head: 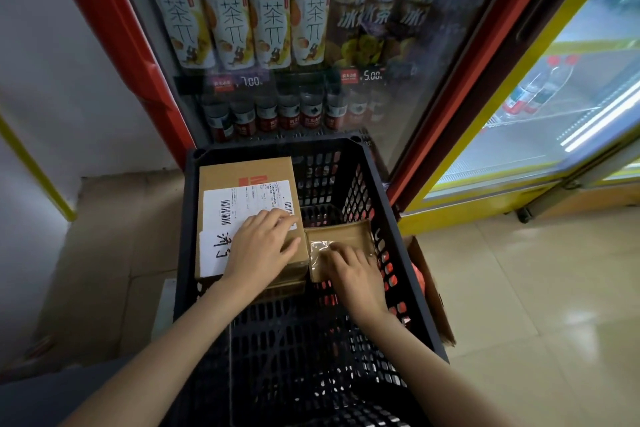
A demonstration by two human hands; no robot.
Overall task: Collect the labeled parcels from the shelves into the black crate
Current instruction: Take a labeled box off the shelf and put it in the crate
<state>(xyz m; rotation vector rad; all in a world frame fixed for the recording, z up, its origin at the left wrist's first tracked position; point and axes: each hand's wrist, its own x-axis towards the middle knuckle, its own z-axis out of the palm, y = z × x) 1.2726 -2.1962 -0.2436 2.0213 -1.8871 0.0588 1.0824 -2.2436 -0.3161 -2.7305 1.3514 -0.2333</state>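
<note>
Head view — flat, spread fingers [277, 218] on both parcels [242, 173], labels partly hidden.

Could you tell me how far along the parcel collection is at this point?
Two parcels already sit in the crate: a labeled box and a small parcel. The left hand rests on the box and the right hand on the small parcel, settling them. No shelves are in view, so what remains is unclear.

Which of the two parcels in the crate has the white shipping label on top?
The larger cardboard box under the left hand; the smaller parcel under the right hand shows only clear tape.
</note>
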